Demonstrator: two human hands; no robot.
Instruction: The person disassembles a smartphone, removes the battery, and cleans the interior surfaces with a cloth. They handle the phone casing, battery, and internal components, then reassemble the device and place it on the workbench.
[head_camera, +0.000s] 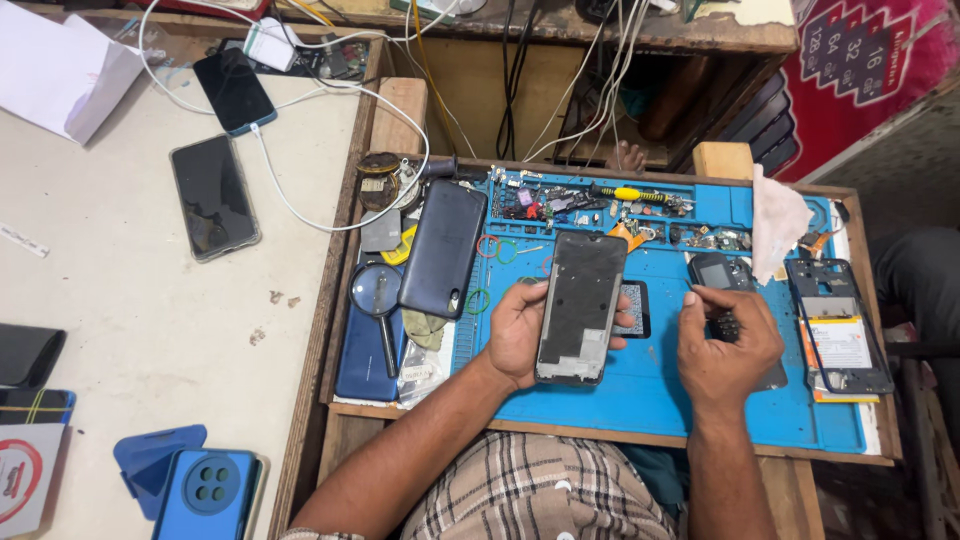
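Observation:
My left hand (517, 332) holds an opened smartphone frame (581, 305) upright over the blue repair mat (660, 400), its dark inner side facing me. My right hand (728, 345) rests on the mat to the right, fingers curled around a small dark tool or part (724, 325), beside a small black keypad phone (720, 271). A small dark rectangular part (634, 305) lies on the mat just behind the frame.
A dark phone back cover (442, 248), magnifying glass (379, 297) and blue phone (362, 352) lie left of the mat. An opened phone with battery (838, 330) and white cloth (778, 220) sit right. Screwdriver (632, 194) and small parts fill the mat's top tray. Two phones (212, 195) charge on the left table.

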